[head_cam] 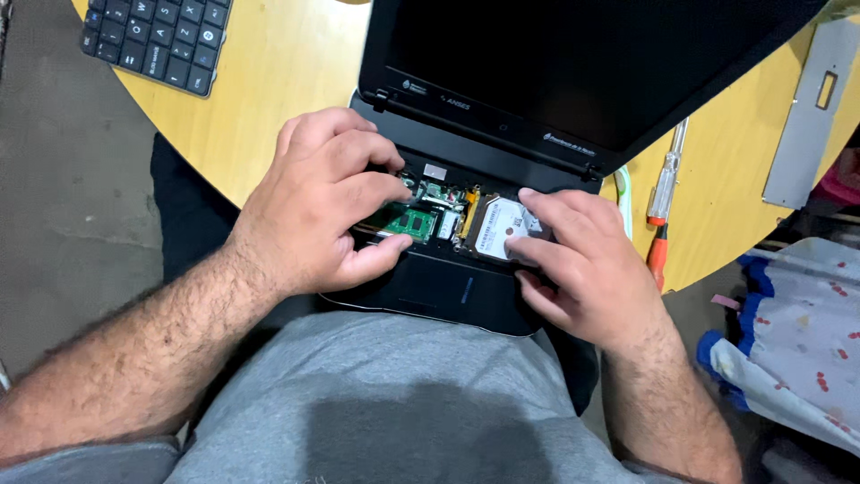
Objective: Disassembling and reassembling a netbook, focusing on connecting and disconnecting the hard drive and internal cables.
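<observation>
Head view: hands work inside an opened black laptop (466,291) that sits at the near edge of a round wooden table (269,99), its keyboard deck removed and its dark screen tilted back. The left hand (313,211) lies curled over the left part of the exposed bay, fingertips pressed down around the green memory board (410,220), thumb against the front lip of the case; it clasps nothing that I can make out, the fingers bent but not closed round an object. The right hand (582,269) rests on the silver hard drive (497,229), which sits in its slot at the right of the bay; the fingers lie flat on its label, pressing rather than gripping. A detached black keyboard (157,40) lies at the table's far left. Just right of the laptop lies a screwdriver (665,202) with a clear and orange handle, and beyond it a grey metal bracket (811,116).
</observation>
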